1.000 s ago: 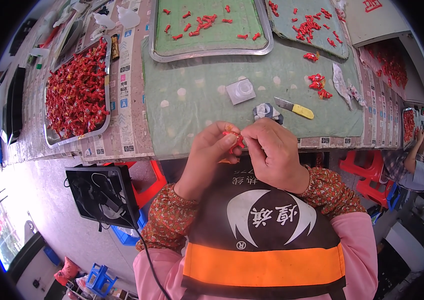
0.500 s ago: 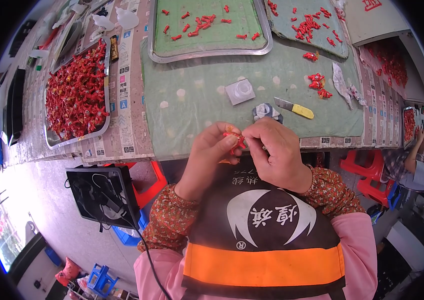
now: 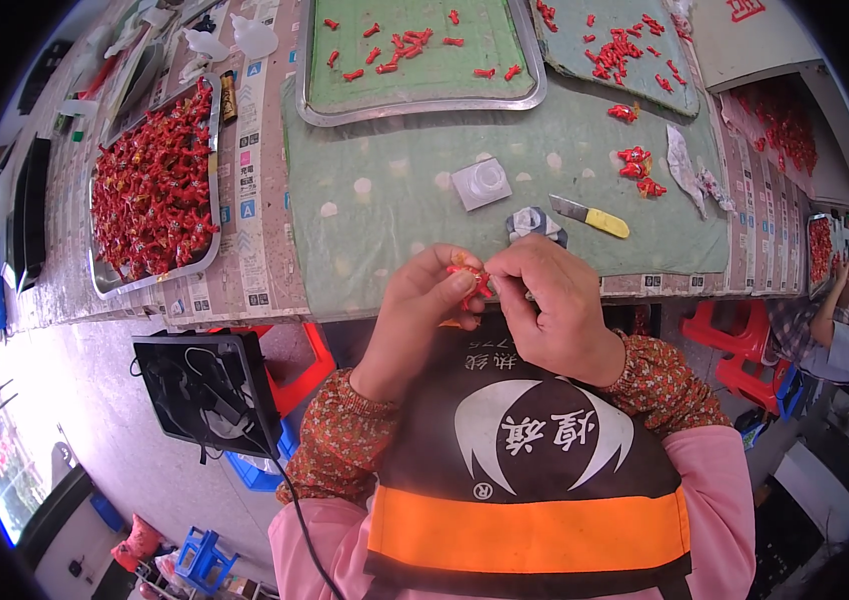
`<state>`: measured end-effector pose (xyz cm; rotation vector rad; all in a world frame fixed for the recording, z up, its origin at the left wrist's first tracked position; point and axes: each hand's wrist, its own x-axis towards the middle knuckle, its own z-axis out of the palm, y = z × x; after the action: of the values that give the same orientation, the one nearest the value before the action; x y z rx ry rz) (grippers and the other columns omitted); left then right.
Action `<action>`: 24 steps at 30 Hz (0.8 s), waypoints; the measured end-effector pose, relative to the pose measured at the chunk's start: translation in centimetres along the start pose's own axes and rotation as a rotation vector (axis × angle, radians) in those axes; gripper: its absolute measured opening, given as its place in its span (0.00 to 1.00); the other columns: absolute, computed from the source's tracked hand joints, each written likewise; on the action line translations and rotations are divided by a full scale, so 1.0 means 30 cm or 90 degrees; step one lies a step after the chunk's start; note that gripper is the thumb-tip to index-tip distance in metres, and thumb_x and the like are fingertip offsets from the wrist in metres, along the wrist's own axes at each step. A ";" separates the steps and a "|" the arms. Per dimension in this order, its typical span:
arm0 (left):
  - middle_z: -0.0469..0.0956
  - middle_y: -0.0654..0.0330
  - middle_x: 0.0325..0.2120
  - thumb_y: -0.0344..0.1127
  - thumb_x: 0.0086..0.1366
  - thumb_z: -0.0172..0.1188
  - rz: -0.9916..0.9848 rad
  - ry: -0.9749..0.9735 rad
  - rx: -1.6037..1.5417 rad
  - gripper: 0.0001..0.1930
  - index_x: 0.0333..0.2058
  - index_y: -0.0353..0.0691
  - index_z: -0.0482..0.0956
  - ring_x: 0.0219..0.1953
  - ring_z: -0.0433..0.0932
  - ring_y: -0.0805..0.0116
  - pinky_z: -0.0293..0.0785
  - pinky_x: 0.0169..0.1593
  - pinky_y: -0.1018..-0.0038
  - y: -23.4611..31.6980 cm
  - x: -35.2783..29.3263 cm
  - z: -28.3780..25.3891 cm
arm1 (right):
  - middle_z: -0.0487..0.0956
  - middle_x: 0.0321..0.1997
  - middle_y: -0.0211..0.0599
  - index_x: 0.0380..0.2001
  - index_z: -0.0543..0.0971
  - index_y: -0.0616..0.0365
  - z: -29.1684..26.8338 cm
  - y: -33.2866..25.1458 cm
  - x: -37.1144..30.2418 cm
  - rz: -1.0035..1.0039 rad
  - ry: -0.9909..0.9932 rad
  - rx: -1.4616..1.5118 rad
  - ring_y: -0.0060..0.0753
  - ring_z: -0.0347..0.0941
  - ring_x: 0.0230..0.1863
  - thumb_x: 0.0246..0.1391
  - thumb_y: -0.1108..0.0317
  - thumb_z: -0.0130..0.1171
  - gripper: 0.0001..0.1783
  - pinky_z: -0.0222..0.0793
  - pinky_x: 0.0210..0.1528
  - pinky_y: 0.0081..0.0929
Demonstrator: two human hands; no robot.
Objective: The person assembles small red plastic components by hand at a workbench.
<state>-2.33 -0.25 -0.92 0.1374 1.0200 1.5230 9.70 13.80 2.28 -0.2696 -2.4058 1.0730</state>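
Observation:
Above the near edge of the table, my left hand (image 3: 413, 312) pinches a small glossy red figurine (image 3: 473, 284) between thumb and fingers. From the other side, my right hand (image 3: 553, 312) has its thumb and forefinger pressed together at the figurine's right edge. Anything tiny between those right fingertips is too small to make out. Just beyond the right hand lies a crumpled blue and white cloth (image 3: 537, 226). A knife with a yellow handle (image 3: 605, 222) rests to its right. A round clear dish on a pale square block (image 3: 482, 184) stands farther off.
At left, a metal tray (image 3: 217, 205) is heaped with red figurines. Small red parts lie on a green-lined tray (image 3: 415, 108) and another tray (image 3: 570, 75) behind. Several red figurines (image 3: 635, 163) and a crumpled white tissue (image 3: 683, 168) are at right. A black crate (image 3: 200, 390) stands below the table's left.

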 end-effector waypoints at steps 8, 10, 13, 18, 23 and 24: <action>0.77 0.66 0.33 0.35 0.69 0.56 -0.002 0.003 0.002 0.08 0.43 0.40 0.73 0.33 0.77 0.79 0.76 0.34 0.82 -0.001 0.001 0.001 | 0.74 0.26 0.41 0.33 0.74 0.62 0.006 -0.005 -0.002 0.000 0.010 0.000 0.42 0.72 0.25 0.45 0.86 0.59 0.11 0.67 0.26 0.32; 0.77 0.66 0.33 0.35 0.69 0.56 -0.002 0.002 0.006 0.08 0.43 0.40 0.73 0.33 0.77 0.80 0.75 0.34 0.83 -0.001 0.000 -0.001 | 0.74 0.26 0.41 0.32 0.74 0.62 0.006 -0.006 -0.003 -0.004 0.015 -0.005 0.42 0.72 0.25 0.45 0.86 0.59 0.11 0.67 0.26 0.32; 0.77 0.66 0.33 0.35 0.69 0.56 -0.003 0.008 0.007 0.08 0.43 0.40 0.73 0.33 0.77 0.80 0.75 0.34 0.83 0.001 -0.001 0.002 | 0.74 0.26 0.41 0.32 0.74 0.62 0.008 -0.004 -0.007 -0.003 0.008 -0.008 0.43 0.72 0.25 0.44 0.86 0.59 0.11 0.67 0.26 0.32; 0.77 0.65 0.32 0.35 0.69 0.57 0.001 0.008 -0.004 0.08 0.43 0.39 0.73 0.32 0.77 0.79 0.75 0.33 0.82 -0.002 0.001 0.002 | 0.74 0.27 0.42 0.32 0.74 0.63 0.012 0.000 -0.007 -0.009 0.013 -0.009 0.43 0.72 0.25 0.44 0.86 0.59 0.11 0.67 0.26 0.33; 0.76 0.66 0.33 0.35 0.69 0.56 0.001 0.002 0.007 0.07 0.43 0.40 0.74 0.33 0.77 0.80 0.75 0.33 0.83 -0.001 -0.001 0.002 | 0.74 0.27 0.42 0.32 0.74 0.63 0.010 -0.005 -0.009 -0.005 0.012 -0.014 0.43 0.73 0.25 0.44 0.86 0.59 0.12 0.68 0.27 0.33; 0.76 0.66 0.33 0.35 0.69 0.56 0.001 0.003 0.009 0.07 0.43 0.40 0.74 0.32 0.77 0.79 0.75 0.33 0.83 -0.002 -0.001 0.002 | 0.74 0.27 0.42 0.32 0.74 0.63 0.010 -0.004 -0.009 -0.010 0.014 -0.016 0.44 0.73 0.25 0.44 0.86 0.59 0.12 0.68 0.27 0.33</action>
<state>-2.25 -0.24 -0.91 0.1447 1.0339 1.5190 9.80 13.42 2.10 -0.2692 -2.3986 1.0287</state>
